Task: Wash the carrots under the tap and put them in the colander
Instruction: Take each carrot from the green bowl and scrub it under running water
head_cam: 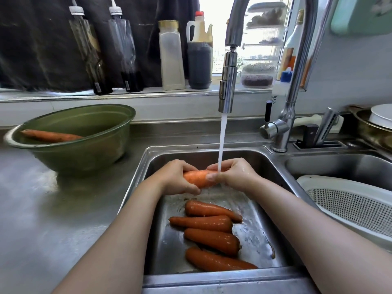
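Both my hands hold one carrot (pixel 196 178) over the steel sink (pixel 252 154). My left hand (pixel 180 177) grips its thick left end, and my right hand (pixel 233 175) grips its right end. Water (pixel 222 141) runs from the tap (pixel 228 81) onto the carrot beside my right fingers. Several wet carrots (pixel 212 234) lie on the sink floor nearer me. A white colander (pixel 350 204) sits in the right basin, with no carrot visible in it. One more carrot (pixel 51 135) lies in a green bowl (pixel 84 153) on the left counter.
Sauce and oil bottles (pixel 171 56) line the windowsill behind the sink. A knife block (pixel 320 132) and a plate in a pan (pixel 379 122) stand at the right. The steel counter (pixel 53 219) stretches along the left of the sink.
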The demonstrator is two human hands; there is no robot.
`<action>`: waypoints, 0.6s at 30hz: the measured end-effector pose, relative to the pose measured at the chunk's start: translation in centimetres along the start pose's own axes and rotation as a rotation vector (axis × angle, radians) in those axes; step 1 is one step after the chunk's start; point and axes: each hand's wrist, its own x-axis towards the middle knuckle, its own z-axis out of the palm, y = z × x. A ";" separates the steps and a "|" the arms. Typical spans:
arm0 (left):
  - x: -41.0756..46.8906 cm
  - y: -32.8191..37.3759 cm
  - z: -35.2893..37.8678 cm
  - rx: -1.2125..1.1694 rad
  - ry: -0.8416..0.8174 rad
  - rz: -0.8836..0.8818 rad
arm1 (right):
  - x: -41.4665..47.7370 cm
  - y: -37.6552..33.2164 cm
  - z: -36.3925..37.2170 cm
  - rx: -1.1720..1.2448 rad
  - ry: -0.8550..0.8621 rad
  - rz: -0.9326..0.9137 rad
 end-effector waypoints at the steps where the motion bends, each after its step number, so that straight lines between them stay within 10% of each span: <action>1: 0.0 0.0 -0.1 0.009 0.008 -0.002 | 0.1 0.0 0.1 0.014 0.003 0.002; 13: 0.1 1.3 0.4 0.162 0.040 0.004 | -0.3 0.3 -0.9 -0.083 -0.037 0.059; 18: 0.1 2.5 1.0 0.121 0.045 0.017 | 0.7 0.3 0.0 -0.124 0.274 0.055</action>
